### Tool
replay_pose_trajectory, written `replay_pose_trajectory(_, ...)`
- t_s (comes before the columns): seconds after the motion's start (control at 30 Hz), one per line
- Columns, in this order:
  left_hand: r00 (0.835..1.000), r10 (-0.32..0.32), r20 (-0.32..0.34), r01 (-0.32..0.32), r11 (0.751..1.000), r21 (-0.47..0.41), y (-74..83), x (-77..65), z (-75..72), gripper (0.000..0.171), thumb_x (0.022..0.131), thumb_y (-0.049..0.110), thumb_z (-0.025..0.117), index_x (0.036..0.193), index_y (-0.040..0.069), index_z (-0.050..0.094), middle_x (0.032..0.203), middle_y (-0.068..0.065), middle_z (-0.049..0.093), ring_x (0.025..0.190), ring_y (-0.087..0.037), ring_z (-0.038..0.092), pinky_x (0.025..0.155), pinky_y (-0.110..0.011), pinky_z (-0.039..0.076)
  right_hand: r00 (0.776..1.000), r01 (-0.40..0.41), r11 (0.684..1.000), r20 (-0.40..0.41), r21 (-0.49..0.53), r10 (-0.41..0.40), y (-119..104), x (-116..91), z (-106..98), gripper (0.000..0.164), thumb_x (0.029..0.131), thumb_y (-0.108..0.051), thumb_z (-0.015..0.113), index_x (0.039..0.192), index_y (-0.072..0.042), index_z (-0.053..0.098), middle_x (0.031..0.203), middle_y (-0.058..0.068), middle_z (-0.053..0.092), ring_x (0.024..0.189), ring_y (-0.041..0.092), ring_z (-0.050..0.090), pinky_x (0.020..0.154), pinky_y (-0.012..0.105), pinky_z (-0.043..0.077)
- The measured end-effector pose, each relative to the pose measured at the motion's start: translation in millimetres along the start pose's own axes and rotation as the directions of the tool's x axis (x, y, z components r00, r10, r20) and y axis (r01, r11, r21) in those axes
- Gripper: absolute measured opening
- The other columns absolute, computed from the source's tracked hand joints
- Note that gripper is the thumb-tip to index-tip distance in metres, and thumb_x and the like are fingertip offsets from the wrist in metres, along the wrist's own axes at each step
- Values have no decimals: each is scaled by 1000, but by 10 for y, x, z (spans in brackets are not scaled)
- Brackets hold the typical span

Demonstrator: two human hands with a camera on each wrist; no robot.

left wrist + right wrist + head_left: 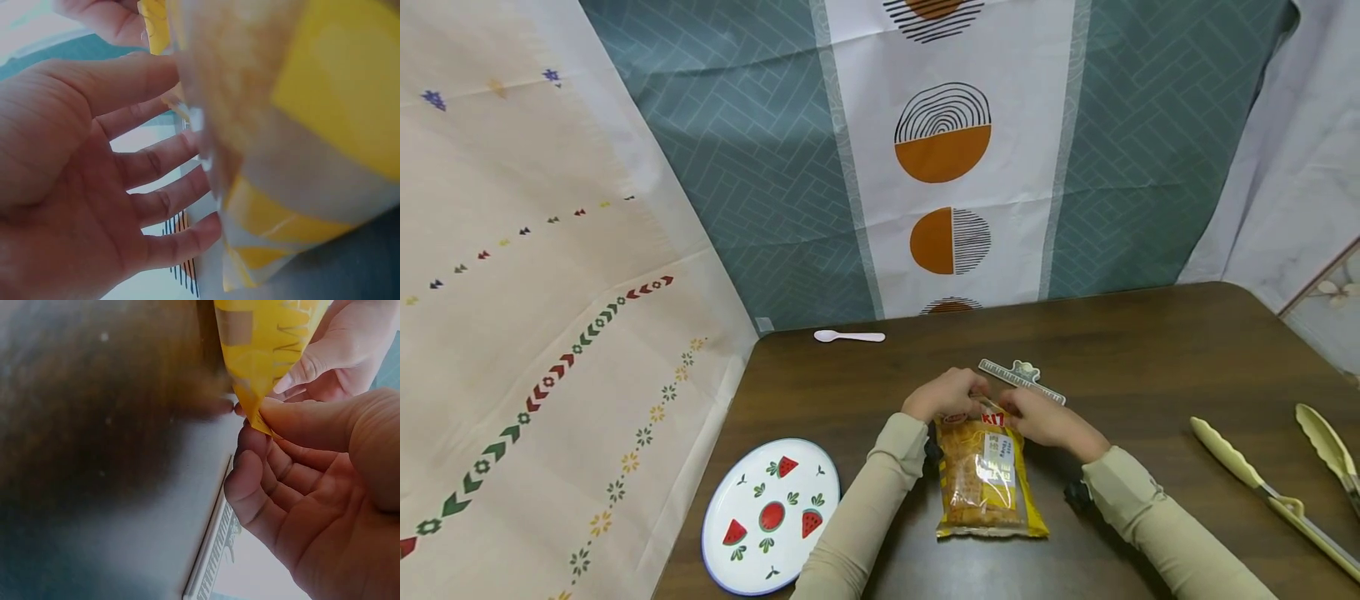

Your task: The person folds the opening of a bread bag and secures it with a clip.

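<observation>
A yellow and clear bag of bread [977, 475] lies on the table with its printed top edge away from me. At the upper left of the bag is my left hand [949, 393], thumb and fingers on either side of its top edge. My right hand [1041, 417] pinches the upper right corner between thumb and index finger; the right wrist view shows this yellow corner [259, 394] closely. In the left wrist view the bag [250, 125] covers my left fingertips. Just beyond my right hand lies a long flat clip [1018, 377] with ruler-like marks.
To the left stands a white oval plate [752, 492] with watermelon pictures. A small pale spoon [850, 337] lies near the table's back edge. Tongs with cream-coloured tips [1225, 452] lie on the right. Patterned cloths [760, 167] hang behind and beside the table.
</observation>
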State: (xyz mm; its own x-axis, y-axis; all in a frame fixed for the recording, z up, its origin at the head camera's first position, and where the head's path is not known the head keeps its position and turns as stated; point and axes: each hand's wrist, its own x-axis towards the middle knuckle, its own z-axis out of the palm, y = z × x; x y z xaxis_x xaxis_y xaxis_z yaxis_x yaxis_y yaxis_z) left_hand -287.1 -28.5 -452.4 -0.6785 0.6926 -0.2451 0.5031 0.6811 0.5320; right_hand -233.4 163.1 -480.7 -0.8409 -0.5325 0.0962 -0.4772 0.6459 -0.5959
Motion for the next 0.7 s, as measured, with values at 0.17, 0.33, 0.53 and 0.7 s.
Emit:
replay_pose_trajectory(0.17,1000,4,3,-4,1000,23,-6,21,3,19,97,12,69,115,10,73,107,-1,71,73,-10,58,71,-22,48,1000,10,1000,-8,-4,-10,-15,11,-19,13,85,8,64,94,-1,67,78,-1,63,68,10,53,62,31,46)
replay_pose_trajectory(0.33,999,-13,31,15,999,-47,-40,11,11,6,99,11,66,102,10,71,76,-1,63,51,-13,50,54,-23,44,1000,-1,1000,-14,21,1,-38,-5,-20,15,86,8,65,98,0,69,84,2,68,76,14,62,68,35,52)
replay_pose_trajectory(0.53,999,28,36,-24,993,-118,-120,11,-11,6,100,11,66,94,9,69,68,0,58,46,-12,46,50,-23,43,998,25,999,-64,48,-22,-58,-50,-46,15,85,9,66,97,0,69,82,2,67,74,13,61,65,32,52)
replay_pose_trajectory(0.7,999,54,-8,-55,991,-125,-150,10,-42,4,96,9,69,96,6,72,80,4,62,62,-9,52,62,-22,46,997,-8,997,-71,74,13,-45,-85,-78,13,87,8,66,96,-1,68,81,-1,65,72,11,58,63,30,50)
